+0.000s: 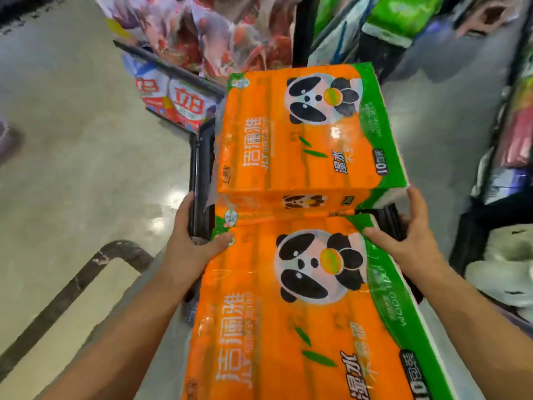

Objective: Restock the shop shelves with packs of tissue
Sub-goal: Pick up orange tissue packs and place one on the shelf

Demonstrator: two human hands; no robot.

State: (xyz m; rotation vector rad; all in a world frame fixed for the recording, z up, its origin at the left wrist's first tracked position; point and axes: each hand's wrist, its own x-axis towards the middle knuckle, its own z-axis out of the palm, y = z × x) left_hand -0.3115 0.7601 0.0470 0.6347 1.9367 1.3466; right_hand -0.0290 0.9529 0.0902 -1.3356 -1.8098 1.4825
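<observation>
Near pack (294, 313): both hands, left (190, 241) and right (403, 235), fingers clamped at its far corners. Far pack (302, 134), 12 o'clock, overhangs crate (202, 174); a nudge may topple it.

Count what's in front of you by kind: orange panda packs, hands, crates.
Orange panda tissue packs: 2, far pack and near pack
Hands: 2, left hand and right hand
Black crate: 1
Total: 5
</observation>
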